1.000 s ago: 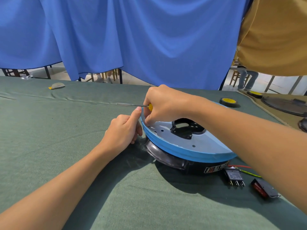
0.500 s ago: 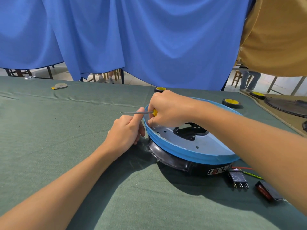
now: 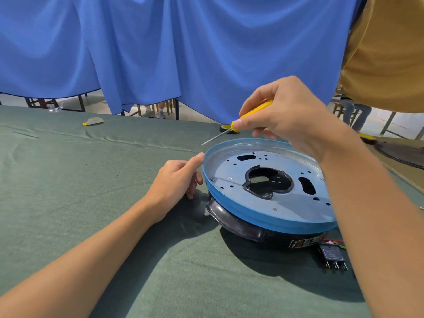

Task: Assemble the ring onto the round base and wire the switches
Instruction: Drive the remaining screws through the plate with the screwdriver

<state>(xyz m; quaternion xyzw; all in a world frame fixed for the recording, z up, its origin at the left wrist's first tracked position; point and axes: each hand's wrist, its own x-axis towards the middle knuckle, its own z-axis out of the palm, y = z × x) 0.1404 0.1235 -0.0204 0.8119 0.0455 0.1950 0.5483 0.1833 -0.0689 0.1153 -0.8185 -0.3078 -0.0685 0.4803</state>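
A blue ring [image 3: 259, 216] with a grey perforated plate [image 3: 270, 198] sits on top of the black round base [image 3: 238, 223], on the green cloth. My left hand [image 3: 176, 180] rests beside the ring's left edge, thumb tip touching the rim, holding nothing. Raised above the far rim, my right hand [image 3: 289, 118] grips a yellow-handled screwdriver [image 3: 247, 115] whose thin shaft points down-left. A black switch [image 3: 332, 258] with metal pins lies at the base's right, joined to red and yellow-green wires [image 3: 337, 241]. My right forearm hides anything further right.
A roll of black and yellow tape [image 3: 226, 128] lies behind the ring. A small grey and yellow piece [image 3: 93, 121] sits far left on the cloth. Blue curtain [image 3: 183, 53] hangs behind the table. A person in a mustard shirt [image 3: 387, 56] stands at the right by another round part [image 3: 401, 152].
My right hand lifted the screwdriver off the ring's left edge, up and to the right. The plate's inside is now uncovered. My left hand stayed at the rim.
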